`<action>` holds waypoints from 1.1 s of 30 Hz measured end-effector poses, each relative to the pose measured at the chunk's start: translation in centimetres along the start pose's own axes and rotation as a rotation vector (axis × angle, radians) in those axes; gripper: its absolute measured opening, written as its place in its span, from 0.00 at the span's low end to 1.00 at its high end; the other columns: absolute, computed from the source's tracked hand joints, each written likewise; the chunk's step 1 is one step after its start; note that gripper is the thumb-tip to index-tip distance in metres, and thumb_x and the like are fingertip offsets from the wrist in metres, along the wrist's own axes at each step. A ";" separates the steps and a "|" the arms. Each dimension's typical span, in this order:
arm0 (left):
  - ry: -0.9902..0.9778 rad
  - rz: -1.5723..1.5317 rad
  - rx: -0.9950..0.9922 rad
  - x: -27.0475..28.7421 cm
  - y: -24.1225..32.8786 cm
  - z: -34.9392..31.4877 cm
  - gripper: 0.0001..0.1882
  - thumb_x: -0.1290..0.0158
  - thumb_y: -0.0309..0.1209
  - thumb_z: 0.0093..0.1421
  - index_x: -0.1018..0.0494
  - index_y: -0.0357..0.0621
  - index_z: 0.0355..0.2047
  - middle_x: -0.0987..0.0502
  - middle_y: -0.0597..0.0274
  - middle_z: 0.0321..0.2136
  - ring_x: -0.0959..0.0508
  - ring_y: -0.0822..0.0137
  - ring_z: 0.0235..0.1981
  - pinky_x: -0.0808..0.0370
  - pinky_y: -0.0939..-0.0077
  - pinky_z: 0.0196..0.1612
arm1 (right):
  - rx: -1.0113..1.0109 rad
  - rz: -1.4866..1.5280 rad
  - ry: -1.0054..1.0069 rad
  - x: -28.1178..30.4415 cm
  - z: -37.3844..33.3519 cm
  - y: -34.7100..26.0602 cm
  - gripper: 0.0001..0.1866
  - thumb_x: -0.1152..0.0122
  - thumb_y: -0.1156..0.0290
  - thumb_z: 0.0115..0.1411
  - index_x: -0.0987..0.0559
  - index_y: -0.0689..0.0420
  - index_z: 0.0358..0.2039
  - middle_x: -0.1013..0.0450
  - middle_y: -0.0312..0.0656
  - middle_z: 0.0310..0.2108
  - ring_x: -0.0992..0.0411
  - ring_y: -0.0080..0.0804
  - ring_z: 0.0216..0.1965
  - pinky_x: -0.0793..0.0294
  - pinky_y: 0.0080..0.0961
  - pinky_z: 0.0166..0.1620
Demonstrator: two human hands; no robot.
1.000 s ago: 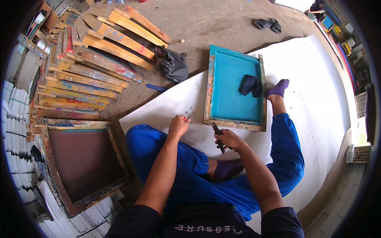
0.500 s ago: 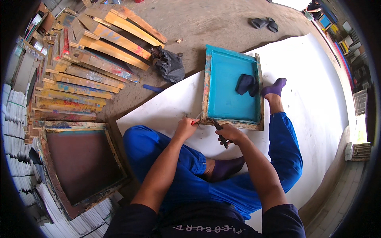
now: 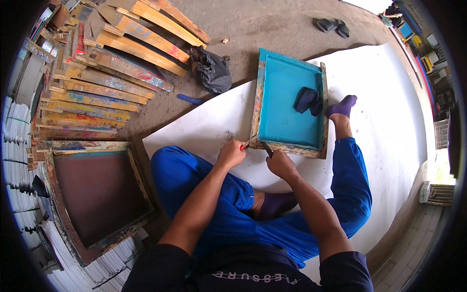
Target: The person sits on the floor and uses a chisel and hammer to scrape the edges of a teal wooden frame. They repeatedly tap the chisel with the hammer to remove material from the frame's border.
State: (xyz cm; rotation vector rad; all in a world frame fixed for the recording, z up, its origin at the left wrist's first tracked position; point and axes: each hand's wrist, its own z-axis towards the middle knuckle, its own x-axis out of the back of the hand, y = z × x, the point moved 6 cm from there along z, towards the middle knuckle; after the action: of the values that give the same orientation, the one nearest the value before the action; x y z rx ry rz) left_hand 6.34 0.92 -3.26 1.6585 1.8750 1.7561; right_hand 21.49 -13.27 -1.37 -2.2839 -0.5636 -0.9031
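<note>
Hands (image 3: 232, 154) drawn closer together, tools (image 3: 267, 149) at teal frame (image 3: 299, 150), dark cloth (image 3: 306, 100) inside

Screen-printing frame (image 3: 279, 82) on floor sheet (image 3: 389, 107), before the person — cloth (image 3: 306, 99) on its mesh, right side. Left hand (image 3: 231, 155) at frame's near-left corner; right hand (image 3: 282, 164) just right, by near edge. Second screen (image 3: 97, 190) left of the person, paper stacks (image 3: 17, 160) on its left. Frame row (image 3: 99, 88) beyond it — plastic bag (image 3: 214, 73) right of row. Slippers (image 3: 333, 27) past sheet's far edge.

Pale capital lettering (image 3: 257, 278) runs across the dark shirt (image 3: 243, 263).
</note>
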 end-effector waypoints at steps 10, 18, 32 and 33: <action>-0.014 -0.005 0.009 -0.8 -0.5 0.3 0.10 0.49 0.27 0.52 0.20 0.40 0.32 0.21 0.37 0.27 0.20 0.36 0.34 0.25 0.45 0.39 | -0.048 0.037 0.042 -1.1 0.2 1.0 0.22 0.45 0.59 0.61 0.19 0.71 0.37 0.22 0.69 0.35 0.22 0.65 0.42 0.24 0.53 0.50; -0.022 -0.044 0.029 -0.4 -0.5 0.3 0.13 0.44 0.35 0.56 0.18 0.42 0.37 0.20 0.41 0.27 0.18 0.40 0.35 0.24 0.51 0.38 | 0.017 0.140 0.145 -3.2 -0.4 2.2 0.22 0.46 0.55 0.66 0.21 0.65 0.40 0.21 0.65 0.35 0.22 0.66 0.43 0.24 0.55 0.49; -0.157 -0.525 0.173 1.2 -0.3 -1.6 0.14 0.43 0.40 0.68 0.21 0.40 0.36 0.31 0.70 0.17 0.36 0.77 0.11 0.42 0.76 0.14 | 0.178 0.726 -0.258 -6.2 -3.0 -3.6 0.18 0.38 0.61 0.66 0.21 0.66 0.41 0.21 0.45 0.26 0.21 0.31 0.25 0.22 0.31 0.29; -0.142 -0.524 0.175 1.3 -0.4 -1.6 0.14 0.43 0.40 0.68 0.22 0.40 0.34 0.31 0.70 0.16 0.36 0.77 0.10 0.42 0.76 0.13 | 0.175 0.748 -0.286 -6.2 -2.8 -3.7 0.17 0.37 0.61 0.66 0.20 0.66 0.42 0.21 0.43 0.26 0.21 0.29 0.24 0.22 0.29 0.29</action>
State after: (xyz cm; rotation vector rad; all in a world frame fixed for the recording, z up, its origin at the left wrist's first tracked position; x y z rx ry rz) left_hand 4.48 0.92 -2.32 1.1433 2.1827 1.2653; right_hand 13.93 -13.52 -2.76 -2.2026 0.1160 -0.1581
